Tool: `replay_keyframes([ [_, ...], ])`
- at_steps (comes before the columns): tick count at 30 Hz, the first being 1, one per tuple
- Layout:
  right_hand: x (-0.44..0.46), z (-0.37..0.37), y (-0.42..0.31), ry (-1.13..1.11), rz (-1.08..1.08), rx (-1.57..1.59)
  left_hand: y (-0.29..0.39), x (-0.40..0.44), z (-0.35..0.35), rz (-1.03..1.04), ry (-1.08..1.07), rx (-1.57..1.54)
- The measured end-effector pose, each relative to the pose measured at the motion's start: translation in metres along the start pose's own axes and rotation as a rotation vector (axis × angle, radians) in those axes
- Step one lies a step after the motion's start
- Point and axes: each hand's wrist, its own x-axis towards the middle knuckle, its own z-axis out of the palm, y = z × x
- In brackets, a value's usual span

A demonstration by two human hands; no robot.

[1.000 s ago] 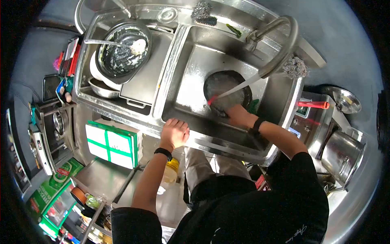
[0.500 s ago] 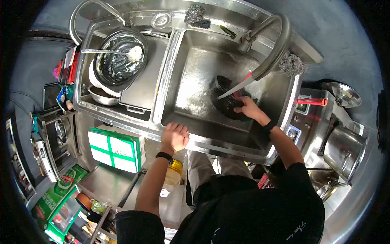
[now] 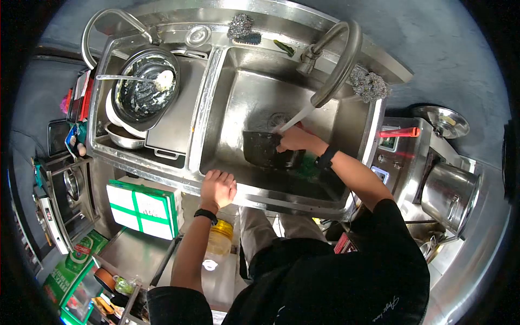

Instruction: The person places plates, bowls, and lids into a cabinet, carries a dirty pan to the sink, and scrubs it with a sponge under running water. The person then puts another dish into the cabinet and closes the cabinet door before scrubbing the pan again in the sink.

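Note:
In the right basin of the steel sink point(image 3: 238, 200), my right hand point(image 3: 298, 140) grips a dark vessel point(image 3: 262, 149) near its edge, under the faucet. The vessel looks tilted; its exact kind is hard to tell. Water from the curved faucet point(image 3: 352, 49) streams down by my fingers. A bit of red shows behind the hand, and a green patch point(image 3: 309, 167), unclear in kind, lies beside the vessel. My left hand point(image 3: 218, 189) rests closed on the front rim, its fingers curled over the metal.
A dark bowl point(image 3: 146, 116) smeared with white food, with a spoon point(image 3: 122, 78) in it, stands in the left basin beside a flat tray point(image 3: 181, 119). Steel wool point(image 3: 240, 26) and a brush sit on the back ledge. Below the sink are a white-green box point(image 3: 142, 208) and yellow-lidded jar point(image 3: 219, 238).
My right hand has moved left and up in the basin, and the dark vessel has turned to show a broad dark side. The view has shifted slightly; my left hand stays on the rim.

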Motion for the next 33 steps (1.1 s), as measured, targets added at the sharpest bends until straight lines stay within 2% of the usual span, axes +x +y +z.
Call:
replay_keyframes([
  [1,-0.022,-0.018,-0.02,0.325,0.079,0.449,0.0,0.001,-0.001,0.003,-0.003,0.009],
  [2,-0.023,-0.011,-0.024,0.322,0.078,0.448,-0.001,0.001,-0.002,0.007,-0.009,0.02],
  [4,-0.018,0.013,-0.03,0.637,0.079,0.293,0.0,-0.001,-0.001,-0.003,0.01,0.004],
  [8,-0.005,0.048,-0.052,0.555,0.13,0.133,0.0,0.001,-0.005,-0.003,0.031,-0.019],
  [10,0.0,0.061,-0.063,0.593,-0.043,0.142,-0.002,0.001,-0.005,-0.007,0.037,-0.007],
  [11,0.004,0.069,-0.068,0.587,-0.044,0.151,0.0,0.0,-0.003,-0.003,0.042,-0.004],
  [13,0.016,0.08,-0.077,0.395,-0.072,-0.15,0.0,0.0,-0.001,0.001,0.051,-0.001],
  [17,0.031,0.1,-0.068,0.403,-0.142,-0.186,-0.003,-0.001,-0.002,-0.004,0.034,0.003],
  [19,0.034,0.123,-0.035,0.32,-0.053,-0.248,0.0,-0.001,-0.003,-0.018,0.038,0.001],
  [22,0.023,0.114,-0.01,0.23,0.054,-0.225,-0.002,-0.001,-0.001,-0.004,0.05,-0.009],
  [24,0.017,0.118,0.002,0.314,0.184,-0.497,-0.001,-0.002,0.0,-0.009,0.047,-0.006],
  [28,0.036,0.135,-0.005,0.147,0.234,-0.354,-0.003,0.0,-0.002,0.0,0.048,-0.02],
  [30,0.067,0.124,0.002,0.121,-0.116,0.328,-0.003,0.001,-0.001,-0.022,0.044,-0.015],
  [31,0.081,0.118,0.018,0.113,-0.131,0.325,-0.004,0.001,0.0,-0.014,0.055,-0.011],
  [33,0.116,0.141,0.065,0.297,-0.075,0.025,-0.004,-0.003,-0.001,-0.025,0.048,-0.013],
])
